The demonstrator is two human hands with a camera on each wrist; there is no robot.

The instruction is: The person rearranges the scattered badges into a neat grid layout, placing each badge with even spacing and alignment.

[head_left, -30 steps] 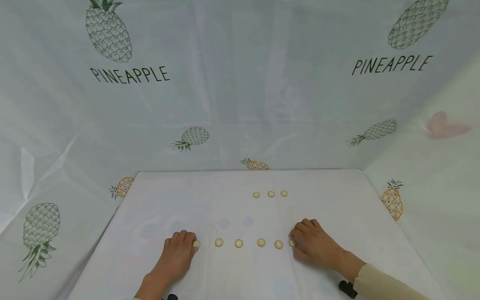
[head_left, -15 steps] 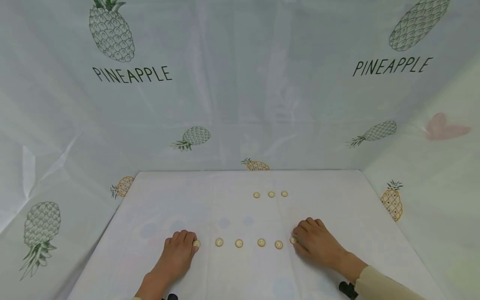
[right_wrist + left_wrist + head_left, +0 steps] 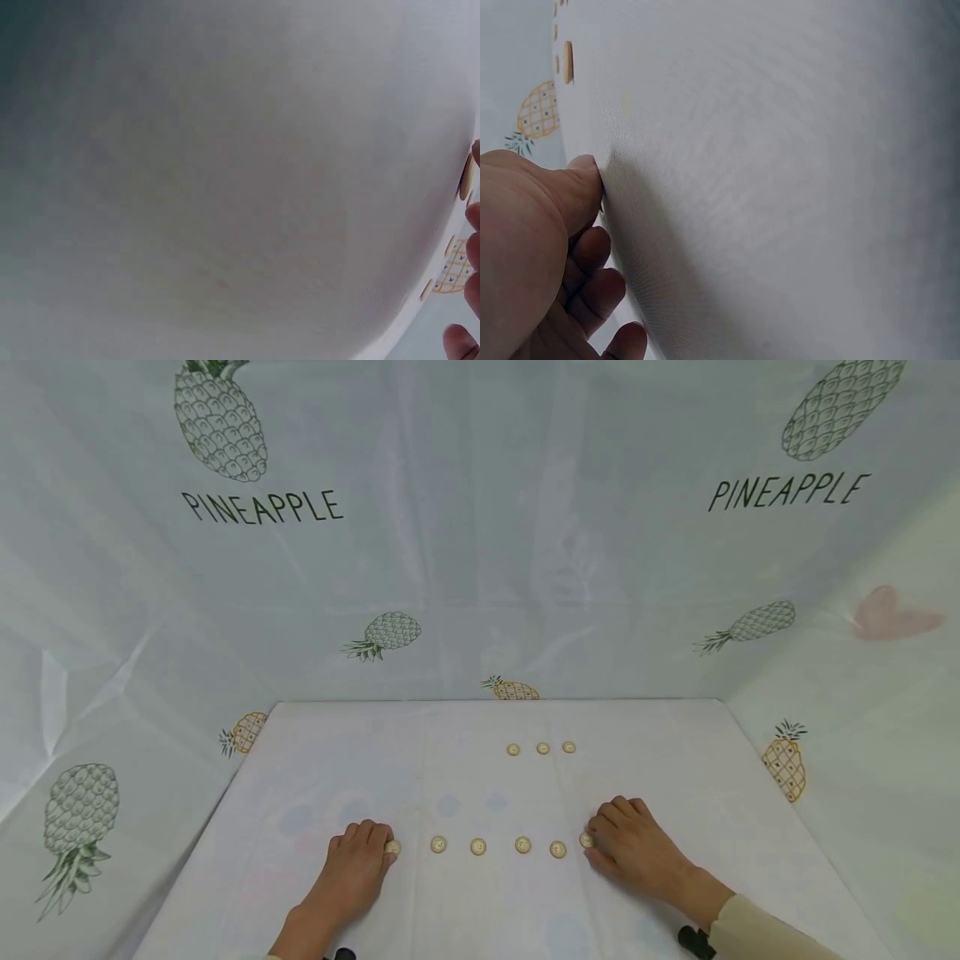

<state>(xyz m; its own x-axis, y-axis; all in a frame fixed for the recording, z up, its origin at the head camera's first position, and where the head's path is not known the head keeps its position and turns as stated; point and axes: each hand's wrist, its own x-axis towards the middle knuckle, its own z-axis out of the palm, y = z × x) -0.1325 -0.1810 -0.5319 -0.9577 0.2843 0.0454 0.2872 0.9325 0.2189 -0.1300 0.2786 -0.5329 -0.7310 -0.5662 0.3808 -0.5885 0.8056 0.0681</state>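
A row of round, pale wooden buttons lies across the near half of the white table. At the row's left end, my left hand (image 3: 354, 870) pinches a button (image 3: 393, 847) between thumb and fingers; in the left wrist view the thumb (image 3: 585, 184) hides most of it. My right hand (image 3: 636, 849) pinches the button (image 3: 587, 840) at the right end, close over the cloth. Between the hands lie several more, including a left one (image 3: 438, 844), a middle one (image 3: 478, 847) and one (image 3: 558, 850) nearest the right hand.
Three more buttons sit in a short row farther back, the middle one (image 3: 543, 748) among them. White cloth (image 3: 465, 910) covers the table. Behind it and at both sides hang sheets (image 3: 480, 552) printed with pineapples.
My right hand has shifted slightly right and away from me with its button, widening the gap to the neighbouring one. The left hand stays where it was.
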